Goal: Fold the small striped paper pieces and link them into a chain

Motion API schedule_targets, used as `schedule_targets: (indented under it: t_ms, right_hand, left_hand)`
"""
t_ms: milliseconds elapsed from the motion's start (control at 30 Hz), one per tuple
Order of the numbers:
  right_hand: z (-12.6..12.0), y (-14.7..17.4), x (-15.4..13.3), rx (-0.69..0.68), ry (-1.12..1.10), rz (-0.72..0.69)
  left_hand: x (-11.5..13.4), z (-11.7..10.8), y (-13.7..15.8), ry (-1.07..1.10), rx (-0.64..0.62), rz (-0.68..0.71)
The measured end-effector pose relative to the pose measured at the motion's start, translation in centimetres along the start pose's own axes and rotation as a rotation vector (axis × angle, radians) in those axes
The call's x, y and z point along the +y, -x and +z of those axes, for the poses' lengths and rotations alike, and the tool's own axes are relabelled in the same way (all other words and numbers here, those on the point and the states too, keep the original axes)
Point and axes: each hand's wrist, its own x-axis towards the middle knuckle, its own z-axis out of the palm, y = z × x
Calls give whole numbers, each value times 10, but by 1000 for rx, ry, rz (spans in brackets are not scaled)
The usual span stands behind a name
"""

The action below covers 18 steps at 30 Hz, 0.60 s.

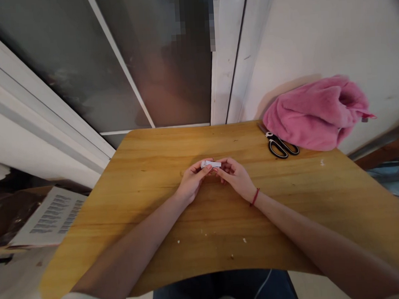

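A small white oblong piece (213,164) is held between my two hands, just above the middle of the wooden table (172,146). It is too small for me to tell its kind. My left hand (193,179) grips its left end, the thumb lying along the near side. At its right end, my right hand (235,176) pinches it with thumb and fingers. A red string bracelet (254,197) circles my right wrist. Parts of the fingers behind the piece are hidden.
Black-handled scissors (281,146) lie at the table's back right, blades partly under a pink plush cloth (318,112). Small white scraps (245,240) dot the near tabletop. A cardboard box (52,215) stands left of the table. Behind is a framed glass door (169,79).
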Motion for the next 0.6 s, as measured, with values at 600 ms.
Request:
schedule_targets:
  t_ms: [600]
  right_hand:
    - [-1,1,-7,62,22,-41]
  left_hand:
    - [3,-2,-4,130,48,-49]
